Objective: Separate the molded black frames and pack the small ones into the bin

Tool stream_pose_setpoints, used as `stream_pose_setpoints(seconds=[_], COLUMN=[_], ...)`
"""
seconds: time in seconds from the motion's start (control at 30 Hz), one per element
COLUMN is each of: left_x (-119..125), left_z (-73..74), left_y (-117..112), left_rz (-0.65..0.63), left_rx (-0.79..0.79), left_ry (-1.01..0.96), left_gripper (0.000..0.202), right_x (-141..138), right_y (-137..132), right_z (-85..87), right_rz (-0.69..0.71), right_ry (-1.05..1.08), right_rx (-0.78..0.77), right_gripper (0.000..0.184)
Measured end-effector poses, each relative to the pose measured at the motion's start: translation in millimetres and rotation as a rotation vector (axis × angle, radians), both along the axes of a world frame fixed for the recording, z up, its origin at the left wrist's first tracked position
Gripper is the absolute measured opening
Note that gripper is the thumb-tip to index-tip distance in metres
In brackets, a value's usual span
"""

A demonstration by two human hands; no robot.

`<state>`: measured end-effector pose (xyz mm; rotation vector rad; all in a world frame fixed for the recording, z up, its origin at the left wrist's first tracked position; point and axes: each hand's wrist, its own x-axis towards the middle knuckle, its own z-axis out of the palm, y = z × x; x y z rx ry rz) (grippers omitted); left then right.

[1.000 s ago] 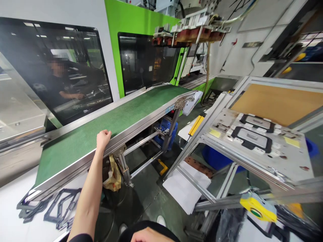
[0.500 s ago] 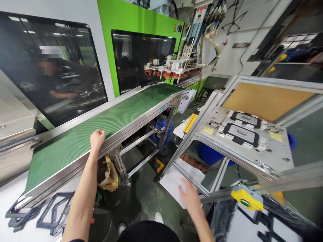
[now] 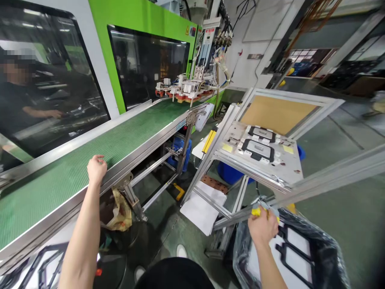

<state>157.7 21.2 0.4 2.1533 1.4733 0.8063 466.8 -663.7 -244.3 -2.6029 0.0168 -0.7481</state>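
The right grip (image 3: 263, 226), its closure impossible to tell, covered a yellow-and-grey box (image 3: 256, 211), likely stiff plastic best held by its sides, beside a silvery metal frame (image 3: 236, 217), while the left grip (image 3: 96, 169), fingers loosely parted, hung over a green conveyor belt (image 3: 126, 138).

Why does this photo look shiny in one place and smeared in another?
In the head view, the left machine window mirrors ceiling lights and a person, a blocky patch over the head; the far right edge is blurred, as is the metal frame bar; shadow darkens the space beneath the green conveyor belt; the left hand looks fairly sharp.
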Motion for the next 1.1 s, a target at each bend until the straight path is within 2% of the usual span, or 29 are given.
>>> stream_pose_setpoints(seconds=[0.17, 0.33, 0.47, 0.63, 0.7, 0.87, 1.1], left_x=[-3, -2, 0, -1, -1, -1, 0], left_z=[0.2, 1.5, 1.4, 2.5, 3.7, 7.1, 9.4], left_y=[1, 2, 2, 0, -2, -4, -7], left_rz=[-0.045, -0.028, -0.003, -0.007, -0.017, -0.033, -0.038], left_rx=[0.032, 0.011, -0.046, -0.083, -0.094, -0.121, -0.135], left_ry=[-0.011, 0.007, 0.021, 0.009, 0.002, -0.003, -0.008], left_gripper=[0.05, 0.046, 0.036, 0.031, 0.029, 0.024, 0.023], right_x=[3, 10, 5, 7, 9, 7, 5], right_y=[-13, -25, -30, -35, -41, -52, -40], right_z=[-19.4, -31.1, -32.4, -31.7, -30.0, -25.9, -31.4], right_rz=[0.036, 0.105, 0.131, 0.045, 0.074, 0.172, 0.098], right_ry=[-0.117, -0.195, -0.217, -0.215, -0.193, -0.159, -0.178], right_rx=[0.052, 0.108, 0.143, 0.142, 0.132, 0.095, 0.129], right_gripper=[0.071, 0.069, 0.064, 0.057, 0.055, 0.062, 0.066])
